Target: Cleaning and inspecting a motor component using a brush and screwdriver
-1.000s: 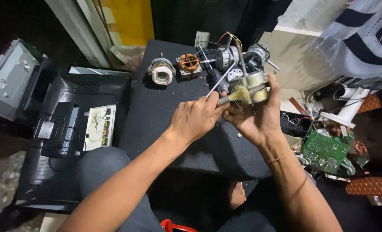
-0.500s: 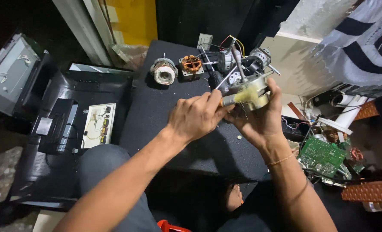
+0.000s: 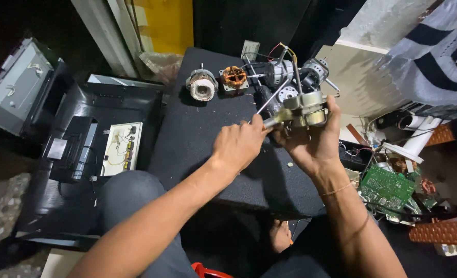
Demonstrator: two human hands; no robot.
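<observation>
Motor [image 3: 304, 109] in both hands, motor parts [image 3: 234, 77] and circuit board [image 3: 388, 186] nearby.

motor [image 3: 304, 109]: dull silver metal with pale yellowish housing
work mat [image 3: 197, 139]: flat black, faintly speckled
wound coil [image 3: 234, 77]: copper orange in a grey frame
round part [image 3: 201, 86]: white core, grey rim
circuit board [image 3: 387, 187]: bright green
cloth [image 3: 434, 56]: grey with dark navy stripes
door panel [image 3: 166, 23]: yellow
casing [image 3: 58, 154]: black, with a cream board inside
</observation>
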